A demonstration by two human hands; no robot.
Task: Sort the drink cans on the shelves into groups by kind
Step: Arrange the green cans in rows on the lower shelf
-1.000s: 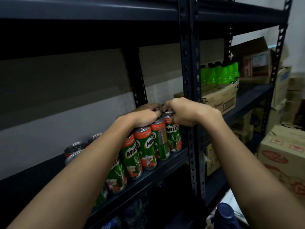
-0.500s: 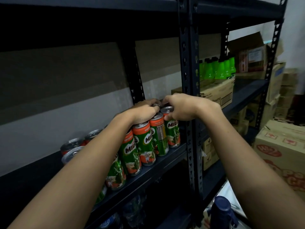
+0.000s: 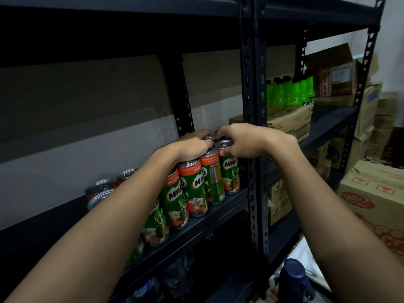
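A row of slim green and orange Milo cans (image 3: 195,189) stands along the front of the dark metal shelf (image 3: 220,212). My left hand (image 3: 192,147) lies curled over the tops of cans near the row's right end. My right hand (image 3: 242,142) grips the top of the rightmost Milo can (image 3: 229,171), thumb against its side. The fingertips of both hands meet over cans behind the front row, which are mostly hidden. Further left, red cans with silver tops (image 3: 102,190) stand behind my left forearm.
A black perforated upright (image 3: 253,106) rises just right of the cans. On the neighbouring shelf sit green bottles (image 3: 290,92) on a cardboard box (image 3: 288,123). More boxes (image 3: 376,193) are stacked at right. A dark blue bottle (image 3: 294,278) stands below.
Both hands stay on the can tops at the row's right end. The view has dipped and drifted slightly; no can has visibly left the shelf.
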